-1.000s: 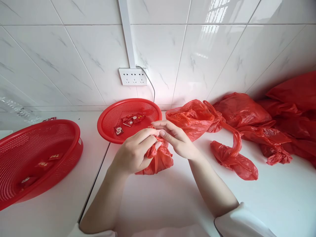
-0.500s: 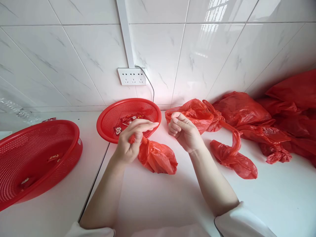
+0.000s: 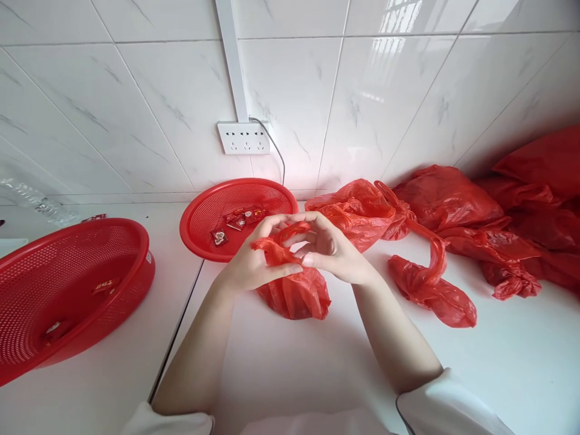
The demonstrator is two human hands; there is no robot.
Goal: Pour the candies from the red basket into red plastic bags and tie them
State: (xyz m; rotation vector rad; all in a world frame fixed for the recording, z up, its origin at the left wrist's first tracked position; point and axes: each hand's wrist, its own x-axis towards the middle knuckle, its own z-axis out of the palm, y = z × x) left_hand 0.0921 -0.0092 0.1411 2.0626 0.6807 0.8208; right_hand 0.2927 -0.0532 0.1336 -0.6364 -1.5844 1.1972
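A small red plastic bag (image 3: 294, 296) rests on the white table in front of me, its gathered top raised between my hands. My left hand (image 3: 254, 260) curls round that top from the left, thumb across the front. From the other side my right hand (image 3: 335, 251) has its fingers bent at the bag's upper strips, thumb touching near my left thumb. The fingertips of both hands meet behind the plastic and are partly hidden. Just beyond is a red perforated basket (image 3: 190, 232) with several small red wrapped packets (image 3: 235, 222) in it.
A larger red basket (image 3: 136, 241) with a few packets stands at left, near a clear plastic bottle (image 3: 49, 208). On the right lie an opened red bag (image 3: 357, 208), a knotted one (image 3: 435, 296) and a pile of filled bags (image 3: 453, 196). A socket strip (image 3: 244, 138) is on the wall.
My hands were apart; the right one has come left to the small bag, and both now hold its top. Its strips are lifted and spread between my fingers.
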